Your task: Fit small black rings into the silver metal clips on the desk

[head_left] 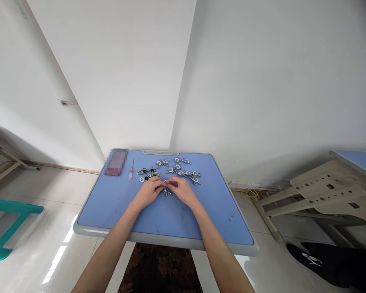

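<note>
Both hands meet at the middle of a blue table. My left hand (151, 190) is closed, fingertips pinched on a small metal part (166, 192) with a dark centre and thin prongs. From the other side, my right hand (180, 189) has thumb and forefinger pressed together at the same part's upper edge; its exact grip is too small to tell. Just beyond my left hand lies a cluster of metal parts with black round pieces (146, 178). Similar silvery parts (187, 173) are spread behind and to the right of my right hand.
A screwdriver (131, 173) with a red and clear handle lies left of the parts, beside a pixelated flat object (116, 162). The blue table (110, 207) has a raised grey rim. A green stool (15, 206) stands left, another desk (358, 162) right.
</note>
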`<state>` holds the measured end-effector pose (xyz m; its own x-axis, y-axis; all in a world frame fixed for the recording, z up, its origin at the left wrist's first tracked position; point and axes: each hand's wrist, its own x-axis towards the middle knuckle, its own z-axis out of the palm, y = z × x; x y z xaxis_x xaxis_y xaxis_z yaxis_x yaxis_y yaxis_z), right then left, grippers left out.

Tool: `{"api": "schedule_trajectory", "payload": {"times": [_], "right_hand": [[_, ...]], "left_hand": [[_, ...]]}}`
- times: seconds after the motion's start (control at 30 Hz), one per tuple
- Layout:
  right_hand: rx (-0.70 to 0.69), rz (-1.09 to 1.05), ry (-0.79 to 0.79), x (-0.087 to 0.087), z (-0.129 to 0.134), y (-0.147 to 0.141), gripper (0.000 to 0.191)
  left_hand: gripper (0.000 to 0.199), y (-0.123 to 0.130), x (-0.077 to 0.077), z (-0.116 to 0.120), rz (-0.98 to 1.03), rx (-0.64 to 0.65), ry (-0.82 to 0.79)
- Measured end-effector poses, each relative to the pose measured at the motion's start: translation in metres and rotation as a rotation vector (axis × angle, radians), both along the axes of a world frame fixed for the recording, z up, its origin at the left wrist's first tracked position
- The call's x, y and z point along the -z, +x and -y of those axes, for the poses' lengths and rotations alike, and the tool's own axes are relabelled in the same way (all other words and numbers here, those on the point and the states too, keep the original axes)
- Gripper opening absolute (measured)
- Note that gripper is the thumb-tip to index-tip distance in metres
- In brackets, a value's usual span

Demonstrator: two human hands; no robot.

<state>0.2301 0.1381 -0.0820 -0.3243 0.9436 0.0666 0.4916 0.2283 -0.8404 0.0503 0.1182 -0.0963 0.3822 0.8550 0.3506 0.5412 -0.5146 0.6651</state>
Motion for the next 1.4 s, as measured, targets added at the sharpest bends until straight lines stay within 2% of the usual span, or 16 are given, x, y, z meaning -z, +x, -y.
{"api": "schedule_trajectory", "payload": {"times": [0.27, 0.5, 0.6, 0.73, 0.83, 1.1, 1.4], "right_hand": [[-0.051, -0.042, -0.106, -0.007, 0.004, 0.009, 0.02], [-0.09, -0.12, -0.194, -0.013, 0.005, 0.01, 0.021], [-0.078, -0.247, -0.267, -0.016, 0.005, 0.01, 0.022], [-0.026, -0.357, -0.451, -0.018, 0.007, 0.009, 0.029], [-0.031, -0.426, -0.528, -0.019, 0.008, 0.008, 0.031], [0.068, -0.408, -0.383, -0.017, 0.009, 0.003, 0.026], [0.099, -0.394, -0.345, -0.009, 0.007, 0.0, 0.022]], "left_hand": [[0.019, 0.001, -0.007, 0.0, 0.123, -0.009, -0.017], [0.018, 0.005, -0.008, 0.002, 0.134, -0.009, 0.01], [0.018, 0.005, -0.01, 0.003, 0.146, -0.029, 0.063], [0.023, 0.005, -0.012, 0.006, 0.064, -0.019, 0.187], [0.025, 0.006, -0.013, 0.008, 0.037, -0.01, 0.208], [0.017, 0.007, -0.013, 0.007, 0.178, -0.082, -0.014], [0.013, 0.007, -0.012, 0.005, 0.22, -0.109, -0.043]]}}
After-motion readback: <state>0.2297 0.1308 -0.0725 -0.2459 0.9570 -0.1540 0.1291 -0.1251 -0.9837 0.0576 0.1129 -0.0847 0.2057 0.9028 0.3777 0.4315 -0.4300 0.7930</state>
